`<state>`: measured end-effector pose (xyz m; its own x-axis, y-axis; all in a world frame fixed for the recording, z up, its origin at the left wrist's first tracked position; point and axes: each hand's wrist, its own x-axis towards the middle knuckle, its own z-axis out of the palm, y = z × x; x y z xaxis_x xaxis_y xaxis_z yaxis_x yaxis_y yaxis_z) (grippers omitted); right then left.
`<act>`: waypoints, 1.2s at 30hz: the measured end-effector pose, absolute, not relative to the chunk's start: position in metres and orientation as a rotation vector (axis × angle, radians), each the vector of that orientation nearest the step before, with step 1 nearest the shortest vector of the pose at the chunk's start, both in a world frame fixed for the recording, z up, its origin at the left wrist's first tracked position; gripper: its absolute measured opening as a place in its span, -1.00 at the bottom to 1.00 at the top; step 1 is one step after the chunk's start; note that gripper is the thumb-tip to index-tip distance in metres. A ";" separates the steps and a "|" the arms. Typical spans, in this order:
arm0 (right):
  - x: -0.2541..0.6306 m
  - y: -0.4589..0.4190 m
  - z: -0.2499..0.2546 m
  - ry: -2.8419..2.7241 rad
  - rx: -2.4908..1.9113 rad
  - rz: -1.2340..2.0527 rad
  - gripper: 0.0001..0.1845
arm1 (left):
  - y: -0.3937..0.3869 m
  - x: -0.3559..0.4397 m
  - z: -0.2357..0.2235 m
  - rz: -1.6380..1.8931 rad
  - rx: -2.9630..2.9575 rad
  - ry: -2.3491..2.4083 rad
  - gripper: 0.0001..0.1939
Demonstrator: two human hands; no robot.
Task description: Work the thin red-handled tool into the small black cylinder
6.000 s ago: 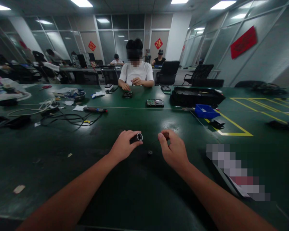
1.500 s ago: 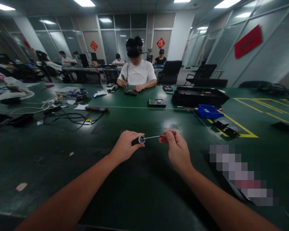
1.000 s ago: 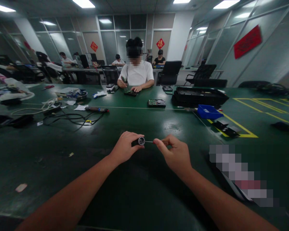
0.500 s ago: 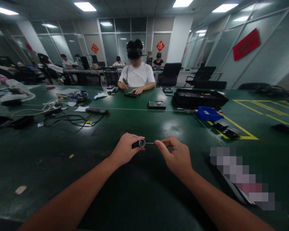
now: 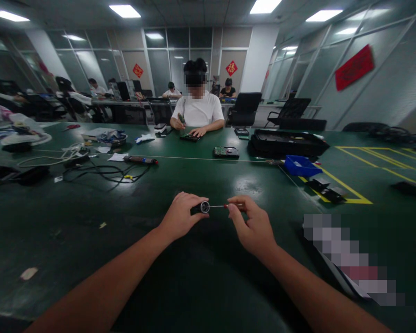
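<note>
My left hand (image 5: pixel 182 215) is closed around a short black tube with a silver-rimmed round end (image 5: pixel 204 206), much like a flashlight; the rim faces me and the rest hides behind my fingers. Between thumb and fingers, my right hand (image 5: pixel 254 222) grips a thin screwdriver (image 5: pixel 219 206) lying sideways. Its narrow shaft points left, with a red collar by my thumb, and its handle is mostly covered. The shaft's tip is at the right edge of the rim; whether it touches cannot be made out. Both hands are just above the green table (image 5: pixel 201 180).
Across the table a person in white (image 5: pixel 197 108) works on a small device. A circuit-board drive (image 5: pixel 226 152), a black casing (image 5: pixel 287 144) and a blue bin (image 5: pixel 301 165) stand beyond my right hand. Black cables (image 5: pixel 107 173) lie left; a blurred flat item (image 5: pixel 346 259) lies right.
My right thumb and fingers have shifted slightly on the screwdriver, and its red collar is a little further right. My left hand holds the tube almost unchanged.
</note>
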<state>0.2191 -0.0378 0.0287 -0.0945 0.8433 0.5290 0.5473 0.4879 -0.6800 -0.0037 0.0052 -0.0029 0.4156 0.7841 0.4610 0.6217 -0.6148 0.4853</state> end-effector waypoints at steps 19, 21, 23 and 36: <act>0.215 -0.017 0.009 -1.037 -0.999 1.140 -0.71 | 0.008 -0.005 -0.002 0.979 2.453 1.231 -0.60; 0.217 -0.013 0.007 -0.954 -0.973 1.213 -0.73 | 0.009 -0.006 -0.002 0.970 2.459 1.261 -0.61; 0.218 -0.012 0.006 -0.961 -0.975 1.154 -0.73 | 0.009 -0.006 -0.003 0.952 2.449 1.280 -0.61; 0.215 -0.027 0.010 -1.430 -1.096 0.748 -0.75 | 0.008 -0.003 -0.006 0.984 2.446 1.254 -0.59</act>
